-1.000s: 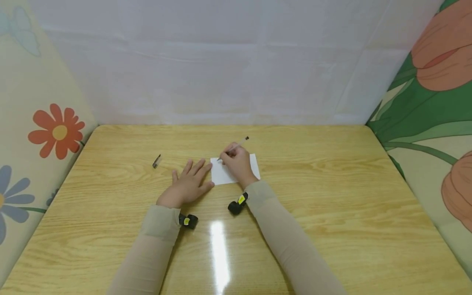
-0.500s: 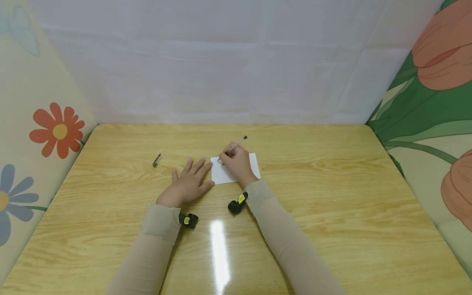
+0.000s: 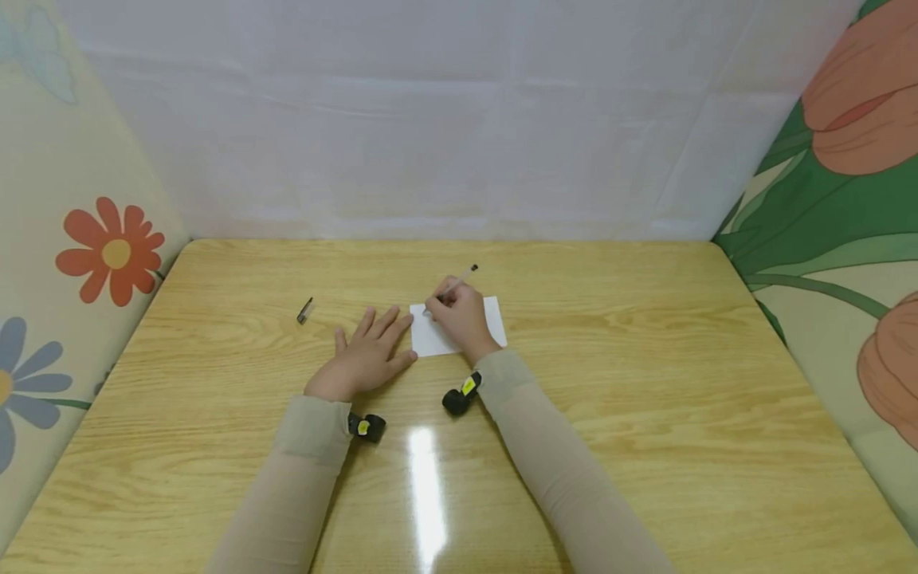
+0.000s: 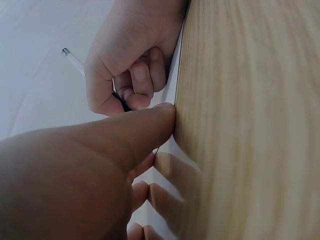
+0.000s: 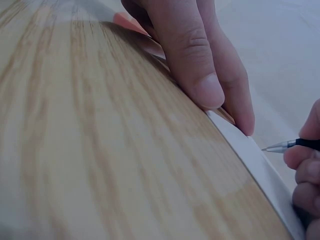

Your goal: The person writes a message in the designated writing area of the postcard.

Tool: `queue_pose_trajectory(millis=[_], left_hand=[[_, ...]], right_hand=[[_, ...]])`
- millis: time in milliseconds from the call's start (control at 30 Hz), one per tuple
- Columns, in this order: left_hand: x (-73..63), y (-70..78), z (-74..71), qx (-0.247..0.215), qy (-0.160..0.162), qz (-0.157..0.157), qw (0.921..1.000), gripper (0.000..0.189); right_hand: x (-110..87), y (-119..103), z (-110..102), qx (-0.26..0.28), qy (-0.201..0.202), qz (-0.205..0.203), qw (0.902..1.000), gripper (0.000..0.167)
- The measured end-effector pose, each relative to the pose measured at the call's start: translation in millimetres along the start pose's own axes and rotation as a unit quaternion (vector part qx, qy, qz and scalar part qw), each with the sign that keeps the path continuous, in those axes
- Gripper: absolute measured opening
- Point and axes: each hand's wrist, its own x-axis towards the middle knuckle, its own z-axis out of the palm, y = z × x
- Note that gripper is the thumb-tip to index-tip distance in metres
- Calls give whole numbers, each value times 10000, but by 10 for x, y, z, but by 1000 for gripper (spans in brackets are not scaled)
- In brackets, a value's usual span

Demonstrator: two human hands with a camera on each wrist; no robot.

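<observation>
A small white sheet of paper (image 3: 433,341) lies on the wooden table in the head view. My right hand (image 3: 464,320) pinches a pen (image 3: 466,275) with a clear barrel and dark grip, its upper end slanting up and away. In the right wrist view, the pen's metal tip (image 5: 280,146) points toward the left hand, close over the paper (image 5: 252,160). My left hand (image 3: 364,359) lies flat with fingers spread, thumb and forefinger tips pressing the sheet's left edge. Curled fingers of the right hand (image 4: 127,60) hide part of the pen in the left wrist view.
A pen cap (image 3: 304,311) with a dark clip lies on the table (image 3: 645,359), left of the left hand. Behind the table hangs a white cloth (image 3: 430,143). Flower-printed panels (image 3: 115,255) stand at both sides. Each wrist carries a small black camera (image 3: 459,396).
The pen's upper end has tipped slightly to the left as the right hand's fingers shift a little. The left hand and the paper stay in place.
</observation>
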Motion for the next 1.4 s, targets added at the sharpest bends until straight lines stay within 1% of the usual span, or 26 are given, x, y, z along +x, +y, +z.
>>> queue_pose_trajectory(millis=[200,400,667,900,1100,1400], left_hand=[[-5,-11,0,-21,-30,-8,10000,70],[-2,-12,-2,-6,-38,-11,10000,70],[-10,2,-15,-153,-48,-9,9999,71],[46,-73,40,-106,-88,-22,9999,73],[3,-9,3,-80,-77,-39,9999,71],[-3,10,-14,-121,-26,-17,9999,70]], right_hand=[[2,4,2,-87,-11,-61,9999,6],[5,0,3,-193,-38,-36,9998,7],[4,-28,-1,-196,-77,-21,9998,6],[-3,-36,-5,-271,-95,-46,9996,9],[-11,-31,-4,-268,-109,-49,9996,8],[3,-39,-3,-299,-81,-49,9995,7]])
